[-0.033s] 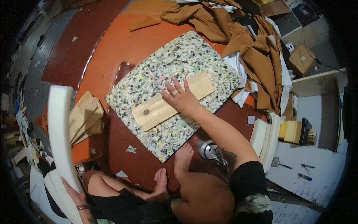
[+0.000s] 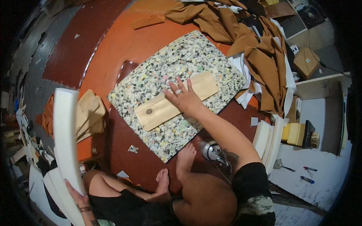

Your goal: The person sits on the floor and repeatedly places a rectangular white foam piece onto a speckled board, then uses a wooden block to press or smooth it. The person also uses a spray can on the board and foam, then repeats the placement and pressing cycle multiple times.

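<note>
The right hand [image 2: 185, 101] lies over the wooden board [image 2: 160, 113], palm down, fingers spread, not closed around it. The board rests flat and diagonally across the middle of the speckled foam slab [image 2: 163, 146], its knotted end toward the lower left and slab margin visible all around. The left hand [image 2: 77, 196] is placed against the lower part of the white foam strip [image 2: 65, 128]; its fingers are partly hidden, so whether it pinches the strip cannot be told. The step in hand appears to be steadying the board on the slab. As a judgement, the next move calls for even downward pressure to prevent the board from turning, and for a secure hold before the strip is shifted. Keep clear of the metal spray gun [image 2: 211, 151] beside the right forearm.
</note>
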The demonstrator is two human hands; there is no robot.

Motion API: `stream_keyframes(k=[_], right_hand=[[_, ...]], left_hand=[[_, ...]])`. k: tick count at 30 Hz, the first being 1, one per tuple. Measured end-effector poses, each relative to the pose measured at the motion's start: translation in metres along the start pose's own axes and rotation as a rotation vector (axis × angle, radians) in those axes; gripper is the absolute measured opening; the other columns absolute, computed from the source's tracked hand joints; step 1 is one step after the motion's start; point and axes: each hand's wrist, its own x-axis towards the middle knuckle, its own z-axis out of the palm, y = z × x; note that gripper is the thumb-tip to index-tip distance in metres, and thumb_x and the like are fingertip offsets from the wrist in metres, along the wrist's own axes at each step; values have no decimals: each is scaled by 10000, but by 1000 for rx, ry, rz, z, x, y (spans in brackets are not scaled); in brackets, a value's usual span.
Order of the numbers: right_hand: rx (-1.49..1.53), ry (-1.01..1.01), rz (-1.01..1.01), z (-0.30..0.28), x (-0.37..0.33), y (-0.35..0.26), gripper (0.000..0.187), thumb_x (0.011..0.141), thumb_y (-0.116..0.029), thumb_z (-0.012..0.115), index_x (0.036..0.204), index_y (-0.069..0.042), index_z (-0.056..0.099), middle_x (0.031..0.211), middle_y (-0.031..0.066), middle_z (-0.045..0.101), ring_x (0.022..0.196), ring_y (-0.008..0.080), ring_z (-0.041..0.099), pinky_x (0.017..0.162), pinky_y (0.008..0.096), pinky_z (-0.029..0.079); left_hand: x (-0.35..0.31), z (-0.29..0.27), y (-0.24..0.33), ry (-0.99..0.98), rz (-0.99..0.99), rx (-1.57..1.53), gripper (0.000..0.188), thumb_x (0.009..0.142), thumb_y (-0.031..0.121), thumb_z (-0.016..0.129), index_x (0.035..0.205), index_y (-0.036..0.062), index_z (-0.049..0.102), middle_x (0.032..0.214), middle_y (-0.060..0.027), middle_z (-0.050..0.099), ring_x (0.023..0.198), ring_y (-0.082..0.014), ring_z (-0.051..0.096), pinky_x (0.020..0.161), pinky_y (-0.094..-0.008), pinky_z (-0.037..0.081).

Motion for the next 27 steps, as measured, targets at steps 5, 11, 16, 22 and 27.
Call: stream_keyframes(k=[5,11,16,22,27], right_hand=[[94,-381,-16,-43,34,-11,899,895,-186,703,1658,-219,228,1655,196,353,1571,472,179,1233,705,108],[145,-380,-41,-69,39,-9,1084,760,-199,842,1653,-215,227,1533,242,474,1486,482,332,1207,726,155],[258,-384,-21,-117,27,-34,1285,616,-311,938,1654,-182,192,1469,305,480,1407,517,392,1158,785,163],[163,-501,-70,-103,15,-72,1322,633,-398,943,1667,-142,161,1590,330,346,1498,543,269,1161,779,169],[724,-251,238,-114,1,-24,1082,860,-476,821,1661,-112,192,1659,292,284,1508,476,334,1195,594,331]], left_hand=[[14,-26,-30,71,55,5,753,1017,573,595,1512,18,476,1464,-153,570,1263,-329,591,1074,-451,486],[28,-36,-37,24,4,-38,748,1040,579,543,1540,34,431,1484,-153,554,1305,-319,576,1110,-442,465],[23,-38,-38,115,81,23,726,1051,568,526,1539,40,434,1486,-153,548,1313,-314,566,1107,-443,465],[22,-25,-33,52,44,-3,739,1034,571,562,1530,34,452,1480,-130,555,1310,-308,564,1111,-434,456],[4,1,-13,-144,-44,-104,700,1057,534,542,1545,42,443,1493,-143,544,1342,-300,546,1123,-423,448]])
